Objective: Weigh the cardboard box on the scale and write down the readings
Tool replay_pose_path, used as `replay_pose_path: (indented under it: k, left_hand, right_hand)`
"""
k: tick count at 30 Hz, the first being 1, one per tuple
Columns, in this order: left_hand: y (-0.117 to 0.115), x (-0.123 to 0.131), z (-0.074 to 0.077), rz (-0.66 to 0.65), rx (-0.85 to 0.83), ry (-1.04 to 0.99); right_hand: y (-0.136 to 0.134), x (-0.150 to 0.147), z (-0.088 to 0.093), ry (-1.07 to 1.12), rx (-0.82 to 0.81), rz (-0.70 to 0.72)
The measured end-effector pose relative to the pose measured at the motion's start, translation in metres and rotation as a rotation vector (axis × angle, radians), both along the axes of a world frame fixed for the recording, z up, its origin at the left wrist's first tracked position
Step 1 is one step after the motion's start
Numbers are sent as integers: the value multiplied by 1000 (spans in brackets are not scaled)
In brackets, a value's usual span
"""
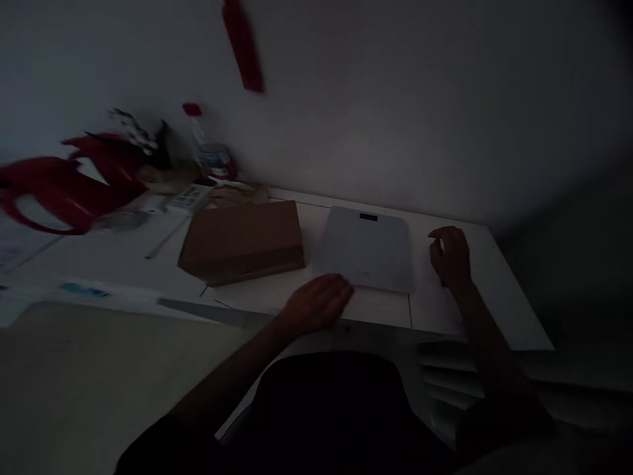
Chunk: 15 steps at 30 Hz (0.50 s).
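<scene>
In the dim light a flat, pale bathroom scale point(366, 254) with a small dark display lies on the white tabletop. My left hand point(319, 303) is by its front left corner, fingers loosely extended and close together; I see nothing in it, and whether it touches the scale is unclear. To the right of the scale, my right hand point(451, 254) hovers over or rests on the table, with thumb and forefinger bent and a gap between them. No held object shows there. A closed brown cardboard box point(242, 241) stands left of the scale.
Red watering cans point(59, 191), a jar point(217, 160) and a spray bottle point(195, 125) stand at the back left. Crumpled brown paper point(240, 194) lies behind the box. A red object point(243, 49) hangs on the wall. The table's front edge runs close to my body.
</scene>
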<state>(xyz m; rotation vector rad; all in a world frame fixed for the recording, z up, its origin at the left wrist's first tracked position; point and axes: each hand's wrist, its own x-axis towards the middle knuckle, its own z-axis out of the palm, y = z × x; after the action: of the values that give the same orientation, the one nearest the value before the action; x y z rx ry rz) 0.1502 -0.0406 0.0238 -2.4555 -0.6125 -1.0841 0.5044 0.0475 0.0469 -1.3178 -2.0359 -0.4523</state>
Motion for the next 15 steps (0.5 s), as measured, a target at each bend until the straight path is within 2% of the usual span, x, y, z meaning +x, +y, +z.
replay_pose_path:
  k: [3, 6, 8, 11, 15]
  left_hand:
    - [-4, -59, 4, 236, -36, -182]
    - [-9, -106, 8, 504, 97, -477]
    - [-9, -132, 7, 628, 11, -662]
    - [-1, -162, -3, 527, -125, -957]
    - [13, -182, -23, 495, -502, -1332]
  right_hand:
    - [-5, -68, 13, 179, -30, 184]
    - [-8, -140, 12, 341, -216, 416]
    - [-7, -182, 5, 448, -380, 536]
    - [0, -233, -9, 541, -665, 553]
    - [6, -271, -21, 630, -947, 470]
